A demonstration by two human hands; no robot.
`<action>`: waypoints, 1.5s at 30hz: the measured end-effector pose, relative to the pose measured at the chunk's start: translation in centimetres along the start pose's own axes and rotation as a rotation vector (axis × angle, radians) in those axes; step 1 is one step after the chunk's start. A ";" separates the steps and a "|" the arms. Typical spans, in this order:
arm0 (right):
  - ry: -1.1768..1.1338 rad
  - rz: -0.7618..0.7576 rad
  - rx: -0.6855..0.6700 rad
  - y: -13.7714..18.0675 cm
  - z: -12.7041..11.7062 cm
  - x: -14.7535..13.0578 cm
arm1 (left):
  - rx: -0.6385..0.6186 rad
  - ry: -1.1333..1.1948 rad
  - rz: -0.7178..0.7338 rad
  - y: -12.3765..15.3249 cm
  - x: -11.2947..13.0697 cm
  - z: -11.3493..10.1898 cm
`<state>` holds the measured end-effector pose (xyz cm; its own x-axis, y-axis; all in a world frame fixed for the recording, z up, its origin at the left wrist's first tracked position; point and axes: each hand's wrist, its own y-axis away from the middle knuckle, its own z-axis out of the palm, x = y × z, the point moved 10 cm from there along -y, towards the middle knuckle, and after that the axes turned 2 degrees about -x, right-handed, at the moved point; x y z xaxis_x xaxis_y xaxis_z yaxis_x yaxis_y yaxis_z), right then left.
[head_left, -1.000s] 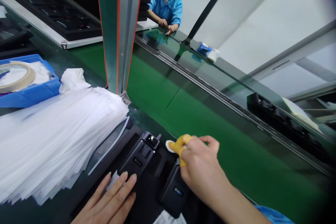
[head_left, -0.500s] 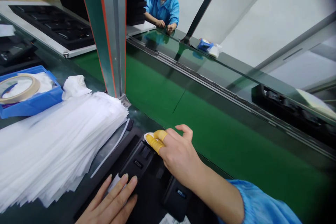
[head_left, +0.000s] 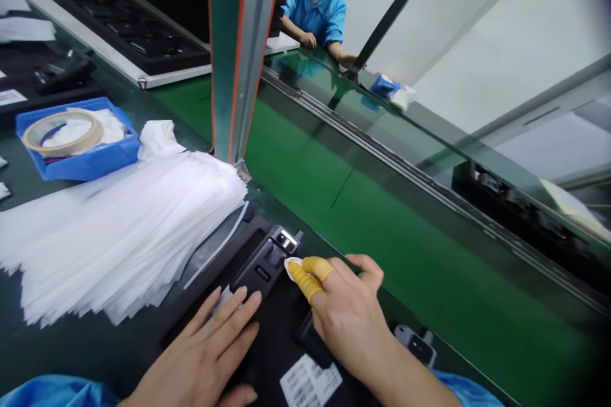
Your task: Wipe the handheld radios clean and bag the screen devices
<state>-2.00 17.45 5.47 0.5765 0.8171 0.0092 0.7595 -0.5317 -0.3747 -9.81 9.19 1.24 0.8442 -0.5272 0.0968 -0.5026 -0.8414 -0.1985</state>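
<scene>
A black handheld radio point(head_left: 261, 273) marked "Riton" lies on a black foam mat point(head_left: 267, 331). My left hand point(head_left: 205, 346) rests with outstretched fingers on its lower end, over a white piece point(head_left: 227, 296) there. Yellow finger cots cover fingertips of my right hand point(head_left: 351, 305), which pinches a small white wiping pad point(head_left: 289, 267) beside the radio's upper right side. Under my right hand a second black device point(head_left: 312, 340) is partly hidden. A sheet of barcode labels point(head_left: 310, 381) lies close by.
White bags point(head_left: 128, 229) are stacked at left, next to a blue bin point(head_left: 90, 165) with a tape roll point(head_left: 64, 133). A metal post point(head_left: 243, 76) rises beside the green conveyor point(head_left: 382, 229). Another radio point(head_left: 416, 344) lies at right. Across the line sits a co-worker point(head_left: 317, 6) in blue.
My right hand with the pad has moved off the radio's top end to its right side, uncovering the top. The view has shifted. The co-worker's hands have moved apart.
</scene>
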 end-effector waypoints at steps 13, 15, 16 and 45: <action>0.024 -0.104 -0.049 -0.2 2.4 -5.0 | -0.055 0.179 -0.042 0.7 -0.3 1.6; 0.029 -0.092 -0.050 0.1 2.1 -5.0 | -0.067 0.190 -0.042 0.9 -0.3 1.9; 0.044 -0.080 -0.042 0.1 2.1 -5.0 | -0.069 0.196 -0.045 1.0 -0.3 2.0; 0.023 0.007 -0.059 1.3 1.8 -2.9 | -0.039 0.164 -0.048 0.5 -0.1 1.4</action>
<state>-3.18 14.78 3.30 0.5879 0.8085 0.0280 0.7717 -0.5501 -0.3193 -9.86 8.95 -0.18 0.8272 -0.4962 0.2639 -0.4722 -0.8682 -0.1524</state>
